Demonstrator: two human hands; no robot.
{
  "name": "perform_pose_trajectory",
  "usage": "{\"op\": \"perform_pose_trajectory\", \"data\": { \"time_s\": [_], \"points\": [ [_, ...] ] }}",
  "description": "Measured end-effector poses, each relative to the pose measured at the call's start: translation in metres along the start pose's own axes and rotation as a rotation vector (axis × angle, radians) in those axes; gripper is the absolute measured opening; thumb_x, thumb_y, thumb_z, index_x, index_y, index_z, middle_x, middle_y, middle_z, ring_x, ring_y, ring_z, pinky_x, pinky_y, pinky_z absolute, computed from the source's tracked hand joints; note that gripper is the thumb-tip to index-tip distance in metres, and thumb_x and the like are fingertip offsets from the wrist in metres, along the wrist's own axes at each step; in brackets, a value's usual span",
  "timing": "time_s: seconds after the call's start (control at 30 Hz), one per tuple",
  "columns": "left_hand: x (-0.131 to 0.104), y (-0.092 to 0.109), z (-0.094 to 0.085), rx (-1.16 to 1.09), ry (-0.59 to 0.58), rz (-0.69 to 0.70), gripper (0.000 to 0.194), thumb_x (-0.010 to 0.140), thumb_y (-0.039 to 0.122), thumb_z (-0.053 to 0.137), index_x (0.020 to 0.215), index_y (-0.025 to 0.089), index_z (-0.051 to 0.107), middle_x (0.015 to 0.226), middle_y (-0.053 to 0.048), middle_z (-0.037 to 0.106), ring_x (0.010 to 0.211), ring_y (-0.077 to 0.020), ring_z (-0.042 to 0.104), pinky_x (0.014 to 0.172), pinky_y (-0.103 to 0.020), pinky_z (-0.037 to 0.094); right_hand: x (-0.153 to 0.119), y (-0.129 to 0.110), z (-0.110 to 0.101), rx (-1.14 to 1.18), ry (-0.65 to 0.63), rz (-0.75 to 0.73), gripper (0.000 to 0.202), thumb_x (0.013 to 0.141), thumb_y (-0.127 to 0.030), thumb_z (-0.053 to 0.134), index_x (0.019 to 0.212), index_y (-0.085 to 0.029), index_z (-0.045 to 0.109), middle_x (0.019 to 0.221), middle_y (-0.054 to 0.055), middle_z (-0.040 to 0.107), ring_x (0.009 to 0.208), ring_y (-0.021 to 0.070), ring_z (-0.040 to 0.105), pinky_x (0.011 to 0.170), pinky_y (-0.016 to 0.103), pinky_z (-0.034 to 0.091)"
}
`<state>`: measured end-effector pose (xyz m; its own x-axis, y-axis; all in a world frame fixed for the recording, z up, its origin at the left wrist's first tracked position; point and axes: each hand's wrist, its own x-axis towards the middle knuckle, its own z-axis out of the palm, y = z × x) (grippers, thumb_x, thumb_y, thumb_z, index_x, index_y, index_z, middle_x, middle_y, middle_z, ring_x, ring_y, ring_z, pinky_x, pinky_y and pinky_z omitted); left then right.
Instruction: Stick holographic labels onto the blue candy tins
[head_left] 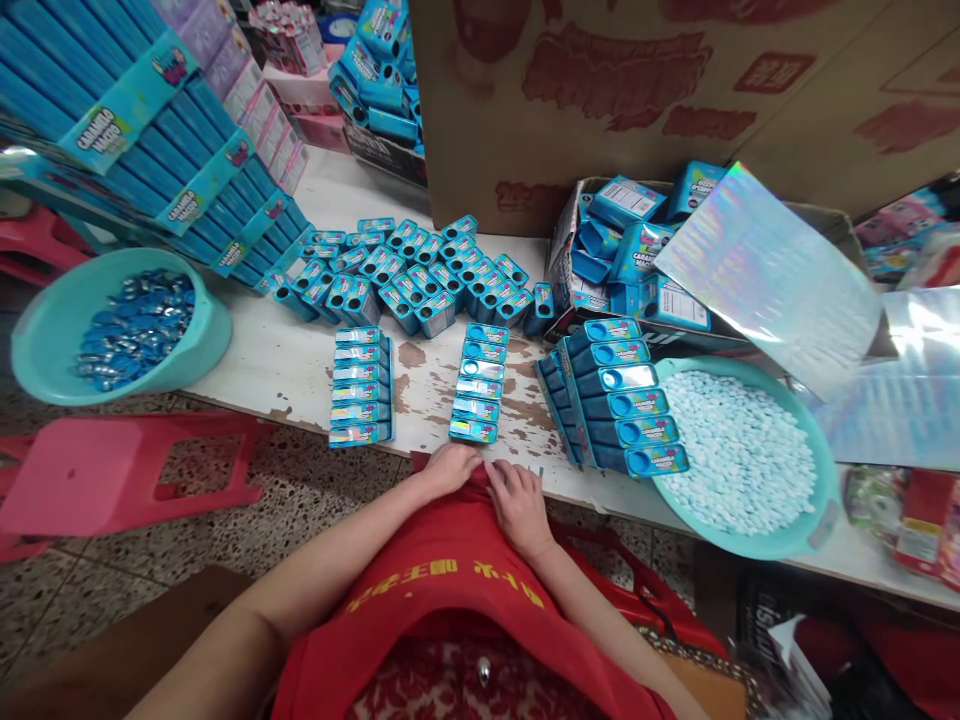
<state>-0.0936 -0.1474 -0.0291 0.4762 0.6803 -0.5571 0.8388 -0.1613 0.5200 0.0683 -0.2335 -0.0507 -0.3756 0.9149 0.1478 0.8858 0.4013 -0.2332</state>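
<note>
1. Red apron (442,590) is what both hands are on. It covers the lap right at the near edge of the table, and the top hem sits just under the fingers.
2. Left hand (448,468) is curled down with the fingers bent and pressed on the apron's top edge. Can't tell if it's actually pinching the cloth or just resting there.
3. Right hand (517,505) sits just beside it, nearly touching, fingers loosely together and lying flat on the same cloth. Nothing else in either hand.
4. Now the surroundings, starting far left: a teal basin (45,345) full of shiny blue wrapped pieces, with a pink stool (112,480) below it on the speckled floor.
5. On the worn white table (300,365), two neat columns of small blue tins (361,385) stand right in front of the hands, and a loose bunch of the same tins lies behind them.
6. Further right, a slanted row of bigger blue boxes leans against a second basin (795,540) holding pale blue tablets (739,455).
7. Behind that there's an open carton of boxes, a holographic sheet (765,270), and a big cardboard box (675,90) at the back.
</note>
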Motion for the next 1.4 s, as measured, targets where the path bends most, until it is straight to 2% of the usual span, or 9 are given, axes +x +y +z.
{"op": "perform_pose_trajectory", "data": {
  "time_s": [0.17, 0.43, 0.63, 0.73, 0.8, 0.9, 1.07, 1.17, 1.4],
  "points": [
    [0.005, 0.002, -0.002, 0.006, -0.004, -0.022, 0.032, 0.090, 0.028, 0.038, 0.081, 0.017, 0.067, 0.086, -0.009, 0.071, 0.084, -0.0222, 0.064, 0.072, -0.028, 0.043, -0.005, 0.004, -0.001, 0.047, 0.041, -0.057, 0.022, 0.089, -0.019, 0.048, 0.107, -0.018, 0.061, 0.118, 0.012, 0.058, 0.103, 0.0237, 0.045, 0.084, 0.037, 0.036],
    [0.005, 0.004, 0.001, 0.011, 0.027, -0.039, 0.032, 0.089, 0.027, 0.039, 0.085, 0.017, 0.068, 0.091, -0.011, 0.070, 0.089, -0.0245, 0.064, 0.079, -0.032, 0.044, 0.007, 0.001, -0.029, 0.138, 0.003, -0.065, 0.022, 0.089, -0.015, 0.044, 0.074, -0.018, 0.058, 0.067, 0.004, 0.058, 0.068, 0.0183, 0.047, 0.064, 0.031, 0.034],
    [-0.025, 0.016, -0.002, -0.397, 0.232, 0.165, 0.034, 0.089, 0.031, 0.039, 0.109, 0.016, 0.062, 0.112, -0.008, 0.065, 0.104, -0.0188, 0.058, 0.092, -0.028, 0.041, 0.024, 0.002, -0.074, 0.744, 0.027, 0.417, 0.016, 0.083, -0.030, 0.057, 0.070, -0.020, 0.056, 0.066, 0.000, 0.059, 0.064, 0.0146, 0.052, 0.060, 0.026, 0.040],
    [-0.038, 0.029, -0.012, -0.630, 0.186, 0.179, 0.029, 0.085, 0.036, 0.045, 0.095, 0.017, 0.064, 0.089, -0.003, 0.069, 0.084, -0.0158, 0.062, 0.078, -0.024, 0.046, 0.038, 0.004, -0.083, 0.977, 0.045, 0.640, 0.019, 0.075, -0.036, 0.064, 0.069, -0.019, 0.057, 0.064, -0.002, 0.058, 0.060, 0.0134, 0.052, 0.059, 0.026, 0.041],
    [-0.040, 0.033, -0.024, -0.662, 0.163, 0.110, 0.030, 0.086, 0.037, 0.043, 0.076, 0.017, 0.062, 0.063, 0.001, 0.063, 0.063, -0.0132, 0.058, 0.066, -0.023, 0.045, 0.050, 0.005, -0.079, 1.054, 0.093, 0.731, 0.021, 0.072, -0.038, 0.065, 0.069, -0.018, 0.057, 0.063, -0.002, 0.057, 0.060, 0.0133, 0.051, 0.059, 0.026, 0.041],
    [-0.030, 0.028, -0.051, -0.573, 0.186, 0.076, 0.032, 0.086, 0.035, 0.039, 0.064, 0.017, 0.055, 0.053, 0.003, 0.056, 0.055, -0.0115, 0.054, 0.060, -0.022, 0.043, 0.076, 0.005, -0.062, 1.039, 0.226, 0.781, 0.024, 0.070, -0.041, 0.066, 0.068, -0.018, 0.059, 0.068, 0.000, 0.057, 0.066, 0.0149, 0.051, 0.062, 0.027, 0.042],
    [0.005, 0.001, -0.107, -0.419, 0.225, 0.049, 0.021, 0.084, 0.026, 0.040, 0.100, 0.018, 0.050, 0.055, 0.006, 0.052, 0.048, -0.0110, 0.049, 0.052, -0.021, 0.038, 0.137, 0.011, -0.032, 0.875, 0.386, 0.768, 0.022, 0.069, -0.038, 0.066, 0.064, -0.017, 0.062, 0.083, 0.005, 0.054, 0.085, 0.0202, 0.050, 0.079, 0.034, 0.041],
    [0.030, -0.014, -0.130, -0.342, 0.265, 0.088, 0.024, 0.083, 0.019, 0.037, 0.106, 0.017, 0.045, 0.057, 0.006, 0.049, 0.050, -0.0112, 0.046, 0.052, -0.021, 0.036, 0.170, 0.017, -0.019, 0.799, 0.401, 0.836, 0.017, 0.067, -0.032, 0.067, 0.064, -0.017, 0.062, 0.088, 0.007, 0.051, 0.092, 0.0232, 0.047, 0.088, 0.039, 0.036],
    [0.069, -0.037, -0.126, -0.365, 0.267, 0.066, 0.021, 0.079, 0.012, 0.040, 0.100, 0.015, 0.044, 0.059, 0.006, 0.045, 0.054, -0.0113, 0.045, 0.058, -0.022, 0.038, 0.193, 0.025, 0.003, 0.740, 0.397, 0.914, 0.014, 0.063, -0.024, 0.066, 0.064, -0.018, 0.054, 0.087, 0.007, 0.049, 0.090, 0.0224, 0.046, 0.089, 0.037, 0.037]
  ]
}}
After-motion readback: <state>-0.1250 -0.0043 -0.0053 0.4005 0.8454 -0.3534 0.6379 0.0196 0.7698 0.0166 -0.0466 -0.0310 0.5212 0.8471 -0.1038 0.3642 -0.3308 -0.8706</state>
